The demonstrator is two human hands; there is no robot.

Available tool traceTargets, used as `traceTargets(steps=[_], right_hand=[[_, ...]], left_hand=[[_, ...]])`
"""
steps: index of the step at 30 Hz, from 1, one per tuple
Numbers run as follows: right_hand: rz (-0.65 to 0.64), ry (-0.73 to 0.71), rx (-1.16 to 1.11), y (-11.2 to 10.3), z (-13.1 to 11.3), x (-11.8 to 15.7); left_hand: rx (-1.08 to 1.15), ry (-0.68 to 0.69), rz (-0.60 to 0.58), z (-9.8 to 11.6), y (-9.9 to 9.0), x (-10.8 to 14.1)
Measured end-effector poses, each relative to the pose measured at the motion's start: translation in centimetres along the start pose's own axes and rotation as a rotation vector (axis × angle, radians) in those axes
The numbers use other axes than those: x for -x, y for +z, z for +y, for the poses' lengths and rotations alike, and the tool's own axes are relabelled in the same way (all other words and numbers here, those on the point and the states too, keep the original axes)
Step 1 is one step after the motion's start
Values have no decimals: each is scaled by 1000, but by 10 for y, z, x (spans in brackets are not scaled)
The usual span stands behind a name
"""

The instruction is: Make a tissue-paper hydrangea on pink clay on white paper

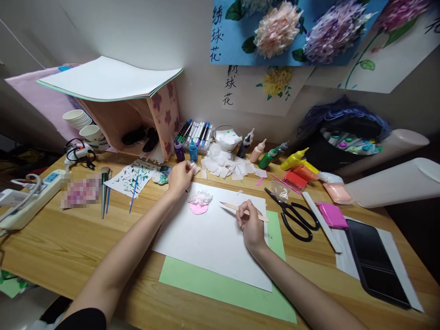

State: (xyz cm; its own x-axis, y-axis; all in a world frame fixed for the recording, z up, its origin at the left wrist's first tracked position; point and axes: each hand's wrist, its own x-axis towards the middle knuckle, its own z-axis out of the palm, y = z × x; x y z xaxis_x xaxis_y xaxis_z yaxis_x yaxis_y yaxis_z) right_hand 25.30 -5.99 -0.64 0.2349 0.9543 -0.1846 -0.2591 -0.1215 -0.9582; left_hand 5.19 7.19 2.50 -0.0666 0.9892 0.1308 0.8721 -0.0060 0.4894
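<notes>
My right hand [250,224] grips a wooden pencil [232,206], its dark tip pointing left over a white sheet of paper [220,247]. On the sheet's upper left lies a pink round base [199,209], partly covered with white and pink paper petals [202,198]. Past the sheet's top left corner, my left hand [180,178] has thumb and fingers pinched on a small white paper piece [195,168]. To its right spreads a pile of white paper squares [223,164]. A green sheet [220,288] sticks out from under the white one.
Black-handled scissors [295,215], a pink clay pack [332,215] and a phone [376,261] lie on the right. Paint bottles [268,157] and a marker box [197,133] stand behind. Brushes [104,192] and a power strip [48,183] lie left. Paper flower pictures [299,32] hang above.
</notes>
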Motion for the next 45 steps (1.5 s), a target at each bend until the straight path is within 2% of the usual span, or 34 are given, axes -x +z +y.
traceTargets(steps=[3, 6, 9, 11, 15, 18, 23, 29, 33, 36, 39, 42, 45], right_hand=[[-7, 0, -16, -1, 0, 2], [-9, -22, -40, -1, 2, 5], [2, -67, -41, -2, 3, 8], [-9, -105, -17, -3, 2, 10], [-123, -174, 116, -2, 1, 18], [-198, -197, 262, -1, 0, 22], [-258, -294, 409, -1, 0, 24], [-162, -475, 425, -4, 1, 25], [-201, -605, 420, -4, 0, 28], [-261, -700, 451, -3, 0, 29], [-313, -681, 541, -3, 0, 27], [-327, -621, 576, -1, 0, 24], [-351, -570, 568, 0, 1, 22]], left_hand=[[325, 23, -12, 6, -16, 14], [639, 37, -208, 18, -29, 40], [648, 40, -436, 28, -33, 70], [519, 89, -474, 31, -30, 85], [209, 190, -359, 30, -19, 102], [112, 223, -282, 28, -12, 106], [108, 229, -224, 26, -8, 107], [239, 194, -247, 22, -6, 104], [305, 166, -262, 26, -2, 103], [235, 182, -225, 31, 0, 102], [193, 234, -171, 33, -1, 99], [251, 292, -103, 28, -7, 96], [286, 249, 14, 13, -14, 92]])
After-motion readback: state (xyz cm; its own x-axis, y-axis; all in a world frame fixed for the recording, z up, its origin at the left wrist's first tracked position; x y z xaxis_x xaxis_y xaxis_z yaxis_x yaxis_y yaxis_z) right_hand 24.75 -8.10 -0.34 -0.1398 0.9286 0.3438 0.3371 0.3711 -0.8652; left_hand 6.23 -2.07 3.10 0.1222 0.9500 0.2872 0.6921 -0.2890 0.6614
